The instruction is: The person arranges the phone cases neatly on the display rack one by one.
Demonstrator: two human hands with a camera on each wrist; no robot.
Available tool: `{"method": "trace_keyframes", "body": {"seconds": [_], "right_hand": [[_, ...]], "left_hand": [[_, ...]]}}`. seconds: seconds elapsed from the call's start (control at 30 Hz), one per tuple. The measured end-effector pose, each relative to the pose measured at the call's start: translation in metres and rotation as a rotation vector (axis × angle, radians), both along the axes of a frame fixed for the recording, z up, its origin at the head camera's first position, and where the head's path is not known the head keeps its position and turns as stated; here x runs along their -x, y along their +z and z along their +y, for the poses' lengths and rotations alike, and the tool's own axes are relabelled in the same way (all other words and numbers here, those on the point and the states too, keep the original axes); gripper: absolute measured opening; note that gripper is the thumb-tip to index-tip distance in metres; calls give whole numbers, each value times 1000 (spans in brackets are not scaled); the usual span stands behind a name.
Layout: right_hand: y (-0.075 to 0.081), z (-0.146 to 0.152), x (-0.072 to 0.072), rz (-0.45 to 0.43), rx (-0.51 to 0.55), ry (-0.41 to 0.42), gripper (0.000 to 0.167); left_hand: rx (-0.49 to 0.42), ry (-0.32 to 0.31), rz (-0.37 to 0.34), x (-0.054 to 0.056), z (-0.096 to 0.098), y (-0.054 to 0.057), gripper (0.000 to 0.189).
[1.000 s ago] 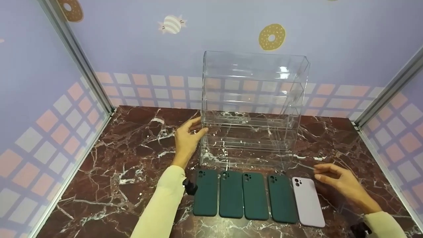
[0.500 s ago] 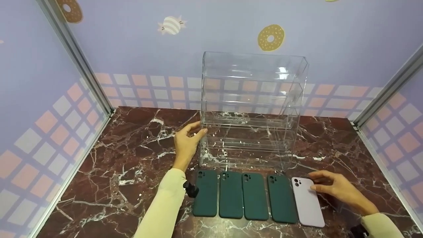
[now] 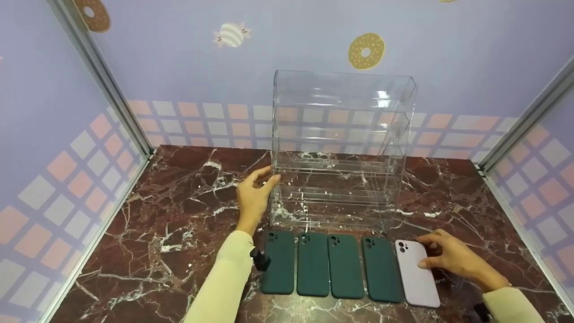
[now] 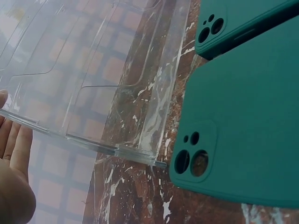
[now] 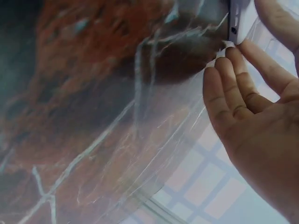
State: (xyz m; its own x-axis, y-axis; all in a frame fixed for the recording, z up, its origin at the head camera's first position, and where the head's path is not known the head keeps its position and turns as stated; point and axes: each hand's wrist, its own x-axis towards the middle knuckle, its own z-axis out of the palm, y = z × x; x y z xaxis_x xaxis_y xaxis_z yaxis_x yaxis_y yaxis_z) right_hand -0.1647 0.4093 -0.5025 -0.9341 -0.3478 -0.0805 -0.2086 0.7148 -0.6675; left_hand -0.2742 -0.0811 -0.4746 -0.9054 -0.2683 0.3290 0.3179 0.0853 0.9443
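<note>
Head view: left hand (image 3: 253, 196), at centre, pinches the left edge of the clear rack (image 3: 332, 197). Right hand (image 3: 455, 255), lower right, pinches the pale phone case (image 3: 415, 280) at its right edge, case lying on the bench (image 3: 148, 264). Four green phone cases (image 3: 346, 271) lie alongside, lower centre.

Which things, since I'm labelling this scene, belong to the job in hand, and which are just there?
Likely the job:
lilac phone case, right hand pinching its side
clear tiered rack, left hand gripping its side
four green phone cases, in the same row

Just there:
marbled tabletop
patterned walls
</note>
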Motion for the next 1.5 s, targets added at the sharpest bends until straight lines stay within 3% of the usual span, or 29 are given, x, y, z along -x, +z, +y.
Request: {"method": "trace_keyframes", "body": {"seconds": [0.37, 0.7, 0.87, 1.17, 1.4, 1.5], "right_hand": [[-1, -4, 3, 46, -64, -3, 55], [7, -2, 8, -53, -18, 20, 55], [11, 0, 8, -27, -25, -6, 49], [26, 7, 5, 71, 50, -23, 30], [45, 9, -4, 31, 120, -111, 25], [52, 8, -7, 65, 157, -124, 25]], "left_hand": [[-6, 3, -17, -1, 1, -3, 35], [6, -2, -13, -2, 0, -2, 33], [0, 3, -4, -1, 1, -3, 35], [-46, -10, 3, 0, 1, -5, 34], [-71, -30, 24, 0, 1, -5, 34], [-71, -28, 25, 0, 1, -5, 34]]}}
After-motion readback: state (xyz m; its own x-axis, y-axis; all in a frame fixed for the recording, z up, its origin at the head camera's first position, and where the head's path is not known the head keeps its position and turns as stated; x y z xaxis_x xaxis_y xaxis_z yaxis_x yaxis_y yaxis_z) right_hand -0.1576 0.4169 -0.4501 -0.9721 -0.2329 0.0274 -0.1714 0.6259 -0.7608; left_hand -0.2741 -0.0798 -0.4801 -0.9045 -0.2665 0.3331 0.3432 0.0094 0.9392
